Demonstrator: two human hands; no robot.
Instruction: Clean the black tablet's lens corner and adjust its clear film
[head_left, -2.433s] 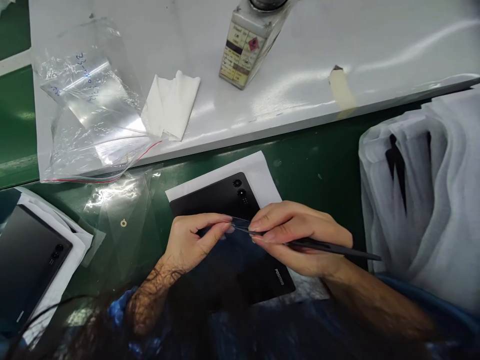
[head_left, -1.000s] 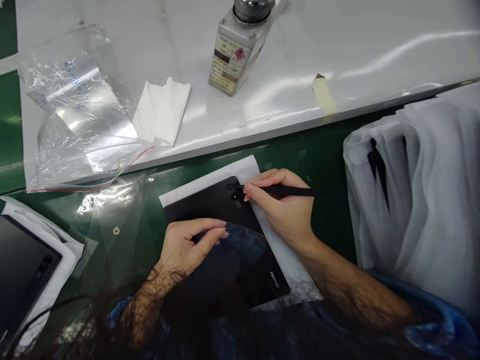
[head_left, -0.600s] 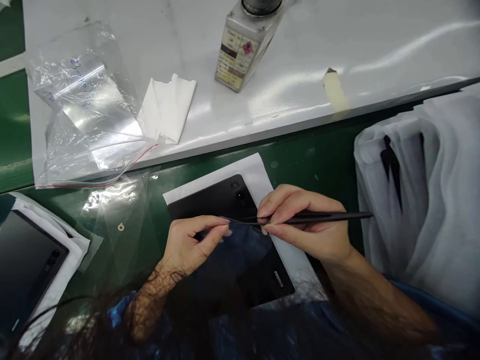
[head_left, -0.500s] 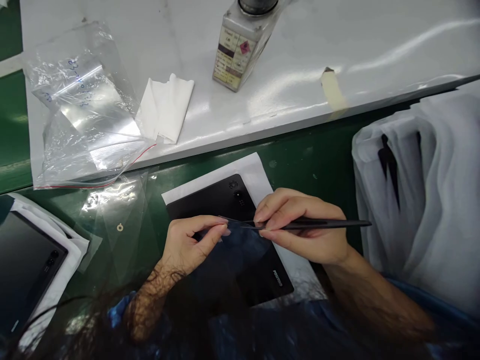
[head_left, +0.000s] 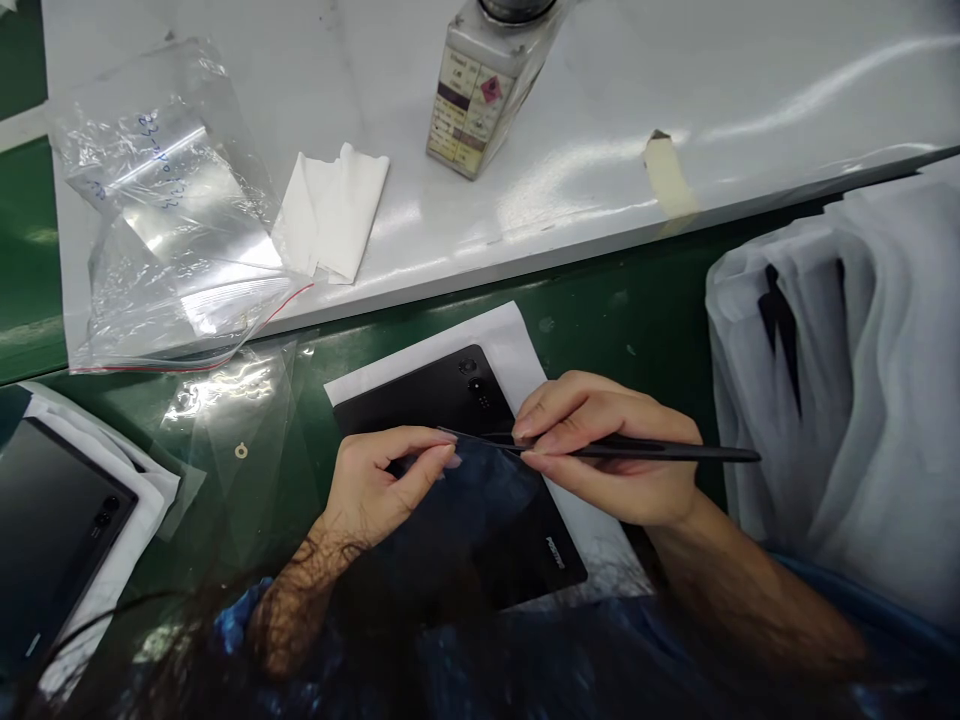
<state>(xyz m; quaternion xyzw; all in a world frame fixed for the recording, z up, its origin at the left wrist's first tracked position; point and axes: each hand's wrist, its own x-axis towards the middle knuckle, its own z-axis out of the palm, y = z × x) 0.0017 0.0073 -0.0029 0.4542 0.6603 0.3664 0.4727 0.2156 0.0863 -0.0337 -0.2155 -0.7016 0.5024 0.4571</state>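
R hand point(head_left: 607, 450) clenches black tweezers point(head_left: 660, 452), tips at the edge of a clear film point(head_left: 480, 470) lying over a black tablet point(head_left: 427, 395) on white paper point(head_left: 510, 340). L hand point(head_left: 382, 480) is curled at the film's left edge, fingertips right by it; can't tell if it's gripping. Second tablet point(head_left: 52, 520) lies off left, w/ ziplock bag point(head_left: 165, 220) and bottle point(head_left: 472, 110) on the white shelf point(head_left: 675, 80) beyond.

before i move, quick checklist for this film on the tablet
1. Right hand pinching black tweezers: ok
2. Left hand at the edge of the clear film: ok
3. Black tablet lying flat on the white paper sheet: ok
4. Camera lenses uncovered by the film: ok
5. Dust under the film: cannot tell
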